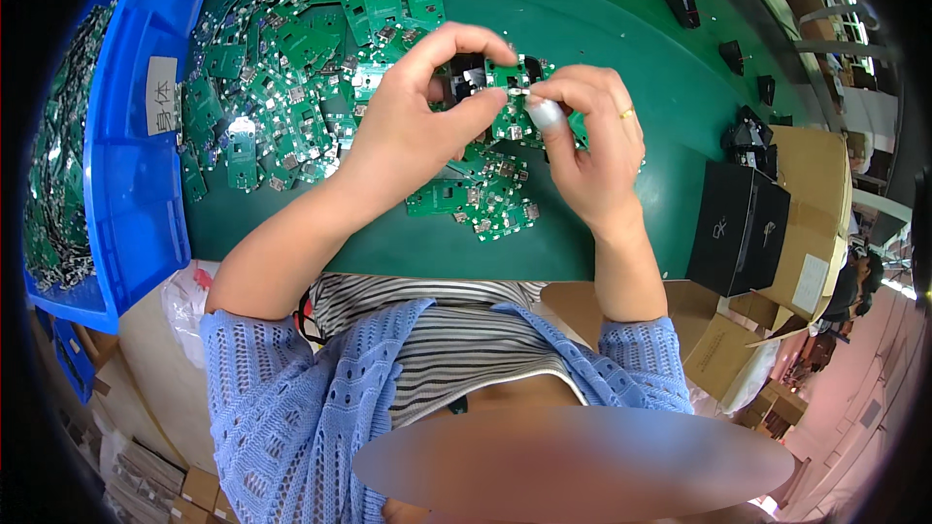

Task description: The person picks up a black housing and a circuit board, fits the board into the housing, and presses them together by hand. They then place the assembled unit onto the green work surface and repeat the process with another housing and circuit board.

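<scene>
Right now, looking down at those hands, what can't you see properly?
In the head view:
Underside of the held circuit board: faces away, and the left hand covers some of its edge.
What the right hand pinches: too small to tell.
Skin under the silvery wrap on the right thumb: hidden by the wrap.
Lower boards in the blue bin: buried under others.
Tiny parts on the loose circuit boards: too small.

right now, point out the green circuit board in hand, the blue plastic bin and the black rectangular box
Green circuit board (502, 77): head view, upper part of its face.
Blue plastic bin (136, 199): head view, its right-hand side wall.
Black rectangular box (723, 241): head view, its left face.
</scene>
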`<state>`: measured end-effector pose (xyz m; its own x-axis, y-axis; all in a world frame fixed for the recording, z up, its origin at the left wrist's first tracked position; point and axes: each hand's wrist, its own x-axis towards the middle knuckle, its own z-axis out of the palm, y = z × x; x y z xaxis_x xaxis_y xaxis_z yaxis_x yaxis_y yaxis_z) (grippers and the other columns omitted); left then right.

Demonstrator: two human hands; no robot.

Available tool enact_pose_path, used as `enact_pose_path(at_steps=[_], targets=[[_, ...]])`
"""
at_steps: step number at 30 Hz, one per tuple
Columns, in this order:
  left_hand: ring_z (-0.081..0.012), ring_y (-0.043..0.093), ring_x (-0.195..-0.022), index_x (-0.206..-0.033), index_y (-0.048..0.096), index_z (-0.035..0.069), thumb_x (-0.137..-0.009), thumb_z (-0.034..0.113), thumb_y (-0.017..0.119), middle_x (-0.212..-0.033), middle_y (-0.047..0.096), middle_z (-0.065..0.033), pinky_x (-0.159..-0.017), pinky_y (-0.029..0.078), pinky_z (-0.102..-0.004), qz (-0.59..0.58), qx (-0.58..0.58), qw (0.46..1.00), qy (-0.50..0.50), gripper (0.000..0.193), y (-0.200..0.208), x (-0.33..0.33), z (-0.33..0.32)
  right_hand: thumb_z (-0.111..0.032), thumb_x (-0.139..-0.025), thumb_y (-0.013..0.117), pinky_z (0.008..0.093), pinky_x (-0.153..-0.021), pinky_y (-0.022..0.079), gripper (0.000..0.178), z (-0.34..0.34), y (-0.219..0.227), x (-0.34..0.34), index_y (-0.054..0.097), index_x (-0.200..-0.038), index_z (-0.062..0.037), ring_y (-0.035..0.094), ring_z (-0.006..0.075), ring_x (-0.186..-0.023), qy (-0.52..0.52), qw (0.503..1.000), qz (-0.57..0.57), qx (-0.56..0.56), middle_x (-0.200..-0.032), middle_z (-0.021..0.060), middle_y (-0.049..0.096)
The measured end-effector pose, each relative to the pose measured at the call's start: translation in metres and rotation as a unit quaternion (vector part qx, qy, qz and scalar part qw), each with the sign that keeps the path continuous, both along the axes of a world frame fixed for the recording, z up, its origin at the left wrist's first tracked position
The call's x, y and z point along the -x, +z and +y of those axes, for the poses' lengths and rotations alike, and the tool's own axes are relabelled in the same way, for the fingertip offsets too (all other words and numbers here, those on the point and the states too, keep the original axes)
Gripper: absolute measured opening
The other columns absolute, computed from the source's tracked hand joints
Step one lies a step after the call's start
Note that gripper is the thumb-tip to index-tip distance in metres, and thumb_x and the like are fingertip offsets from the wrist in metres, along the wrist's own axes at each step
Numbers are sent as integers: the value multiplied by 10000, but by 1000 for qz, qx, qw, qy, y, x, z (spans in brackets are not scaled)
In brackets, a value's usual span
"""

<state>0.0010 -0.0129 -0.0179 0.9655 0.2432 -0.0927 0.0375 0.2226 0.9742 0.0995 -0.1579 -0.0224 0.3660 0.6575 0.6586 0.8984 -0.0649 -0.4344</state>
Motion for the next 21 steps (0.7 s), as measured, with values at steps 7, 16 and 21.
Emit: enact_pose_path(at_steps=[7, 16, 21], targets=[[-220, 556, -773, -1048, 547, 58, -703, 47, 622, -925, 537, -98, -678, 463, -293, -123, -245, 952, 138, 353, -6, 1, -10, 52, -601, 677, 299, -540, 436, 308, -1, 2, 2, 572, -875, -43, 527, 226, -675, 11, 993, -119, -6, -841, 76, 549], [-236, 570, -725, -1031, 557, 76, -696, 50, 630, -914, 528, -101, -613, 483, -313, -134, -323, 924, 151, 344, -3, 3, -10, 62, -580, 669, 304, -540, 442, 339, -3, 3, 3, 569, -892, -23, 525, 238, -675, 21, 991, -133, 12, -845, 93, 541], [-142, 541, -702, -1051, 562, 77, -714, 11, 618, -920, 513, -67, -523, 443, -230, -143, -375, 905, 141, 347, -1, 5, -10, 56, -589, 670, 310, -547, 446, 322, -3, 5, 7, 570, -885, -20, 524, 243, -673, 21, 989, -144, 39, -855, 102, 542]])
